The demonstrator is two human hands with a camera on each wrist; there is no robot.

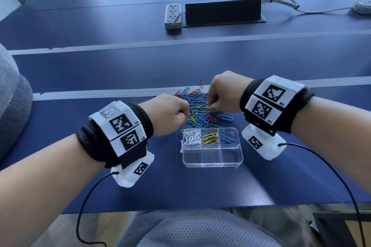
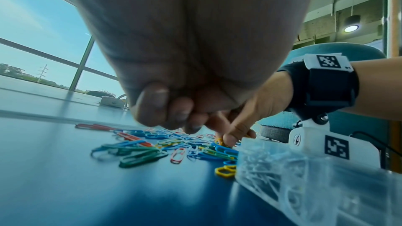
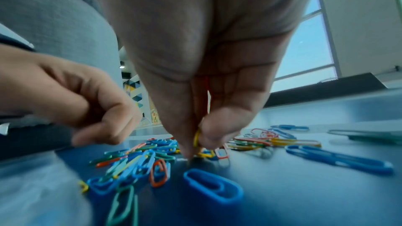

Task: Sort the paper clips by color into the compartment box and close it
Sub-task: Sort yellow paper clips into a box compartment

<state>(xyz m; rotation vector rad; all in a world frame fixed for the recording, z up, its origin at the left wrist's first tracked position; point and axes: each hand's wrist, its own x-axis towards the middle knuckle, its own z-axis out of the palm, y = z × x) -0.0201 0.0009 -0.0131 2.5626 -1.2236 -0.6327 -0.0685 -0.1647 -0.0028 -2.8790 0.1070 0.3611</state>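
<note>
Both hands work over a heap of mixed paper clips (image 1: 198,110) on the blue tabletop (image 1: 140,182), with the clear compartment box (image 1: 211,147) just nearer the person than the heap, its lid open or off. White (image 1: 192,137), yellow (image 1: 209,138) and blue clips (image 1: 226,137) already fill the three far compartments; the near row holds nothing visible. The right hand (image 1: 222,92) pinches a yellow clip (image 3: 197,137) between thumb and fingertips, the clip standing roughly upright at the heap's right side. The left hand (image 1: 170,114) has its fingers curled in; whether it holds a clip cannot be told. The coming move probably turns on this: the yellow compartment lies toward the person from the right hand, in the middle of the far row, and both hands appear about equally near it.
</note>
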